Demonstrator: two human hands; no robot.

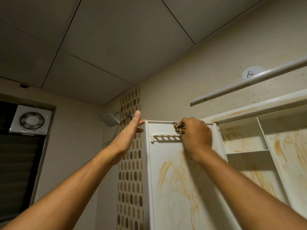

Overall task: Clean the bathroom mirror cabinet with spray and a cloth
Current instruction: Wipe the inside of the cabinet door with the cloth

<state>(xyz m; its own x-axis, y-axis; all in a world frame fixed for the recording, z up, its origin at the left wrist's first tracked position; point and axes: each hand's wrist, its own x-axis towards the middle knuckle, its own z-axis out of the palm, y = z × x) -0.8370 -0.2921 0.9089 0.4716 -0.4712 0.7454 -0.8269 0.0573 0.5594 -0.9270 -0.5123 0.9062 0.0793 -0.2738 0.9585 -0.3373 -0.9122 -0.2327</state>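
1. ceiling (116, 39): large pale panels with dark seams, filling the upper part of our view.
2. cabinet door (172, 188): white, swung open towards us, its inner face streaked with orange-brown stains over the middle and lower part.
3. mirror cabinet (247, 143): to the right of the door, standing open; white shelves and an upright divider inside, with the same orange staining on the back panel and under the top edge.
4. mosaic tile strip (130, 180): brown and beige, running up the wall just left of the door.
5. tube light (249, 82): long and white, fixed on the speckled wall above the cabinet.
6. exhaust fan (31, 120): white square housing, far left, above a dark window.
7. right hand (196, 136): our fingers curl tight round the cloth and press it to the door's top inner edge.
8. left hand (131, 128): fingers look straight, their tips resting against the door's outer top corner, thumb raised free.
9. shower head (110, 119): grey, behind our left hand.
10. slotted rail (164, 138): white, on the door just below the cloth.
11. cloth (179, 127): brown-patterned and bunched, mostly hidden in our right hand, touching the door near its top.
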